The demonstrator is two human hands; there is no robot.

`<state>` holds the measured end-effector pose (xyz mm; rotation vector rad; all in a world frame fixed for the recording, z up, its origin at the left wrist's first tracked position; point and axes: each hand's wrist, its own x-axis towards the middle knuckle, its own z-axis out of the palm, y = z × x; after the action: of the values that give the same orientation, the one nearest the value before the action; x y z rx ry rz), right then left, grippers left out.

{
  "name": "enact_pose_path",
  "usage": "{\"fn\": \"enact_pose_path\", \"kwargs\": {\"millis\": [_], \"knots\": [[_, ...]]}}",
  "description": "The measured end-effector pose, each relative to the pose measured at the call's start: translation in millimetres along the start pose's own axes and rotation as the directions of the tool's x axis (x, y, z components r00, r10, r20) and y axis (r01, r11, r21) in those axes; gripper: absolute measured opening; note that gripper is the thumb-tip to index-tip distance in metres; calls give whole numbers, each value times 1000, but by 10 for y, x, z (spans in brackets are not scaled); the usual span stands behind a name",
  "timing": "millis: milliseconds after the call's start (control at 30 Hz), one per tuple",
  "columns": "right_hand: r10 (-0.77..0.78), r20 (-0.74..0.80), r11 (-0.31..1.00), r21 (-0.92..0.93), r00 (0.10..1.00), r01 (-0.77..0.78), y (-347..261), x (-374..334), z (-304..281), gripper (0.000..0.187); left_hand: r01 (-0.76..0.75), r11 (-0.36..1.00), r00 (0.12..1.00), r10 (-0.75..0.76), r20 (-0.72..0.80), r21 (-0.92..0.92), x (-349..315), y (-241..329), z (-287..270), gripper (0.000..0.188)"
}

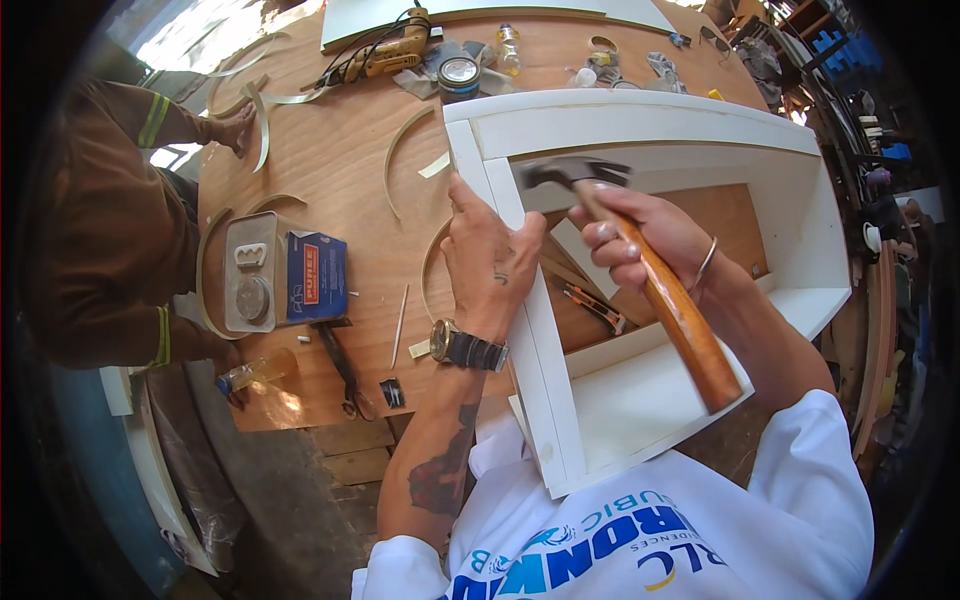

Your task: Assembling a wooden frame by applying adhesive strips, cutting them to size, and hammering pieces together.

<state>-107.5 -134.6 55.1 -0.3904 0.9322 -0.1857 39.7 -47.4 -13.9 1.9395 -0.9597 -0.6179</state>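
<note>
My right hand (655, 238) is closed around the wooden handle of a claw hammer (690, 330), gripping it close to the head. The dark steel head, slightly blurred, hangs over the opening of a white cabinet frame (640, 120) near its left side. That frame rests partly on the table and reaches to my torso. My left hand (488, 258) grips the frame's left side board, thumb on top and some fingers hidden at the outer edge. Through the frame's opening, an orange-and-black utility knife (595, 306) shows on the wooden surface.
At the left stands another person in brown clothing (110, 210), hands at the table (340, 180). Nearby are a clear tub (238, 310), a blue box (317, 278), scissors (345, 375) and a bottle (255, 372). A yellow drill (395, 50) and a jar (459, 78) lie farther back.
</note>
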Motion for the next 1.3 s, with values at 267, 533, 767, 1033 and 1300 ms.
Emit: {"fn": "enact_pose_path", "kwargs": {"millis": [267, 533, 767, 1033, 1300], "knots": [[28, 0, 999, 39, 1000, -28, -188, -18, -124, 25, -2, 1000, 1000, 2, -3, -11, -10, 27, -18, 57], [34, 0, 989, 147, 999, -33, -195, -44, -142, 20, -26, 999, 999, 26, -26, -24, -13, -11, 2, 57], [76, 68, 997, 4, 995, -77, -168, -14, -54, 20, -14, 1000, 1000, 14, -5, -19, -13, 4, -5, 58], [134, 167, 989, 34, 977, -141, -174, -9, -57, 17, -18, 1000, 1000, 18, -14, -14, -8, -13, -4, 61], [67, 36, 995, 73, 997, -69, -169, -32, -36, 18, -29, 1000, 999, 29, -39, -5, -11, -31, 24, 59]]}}
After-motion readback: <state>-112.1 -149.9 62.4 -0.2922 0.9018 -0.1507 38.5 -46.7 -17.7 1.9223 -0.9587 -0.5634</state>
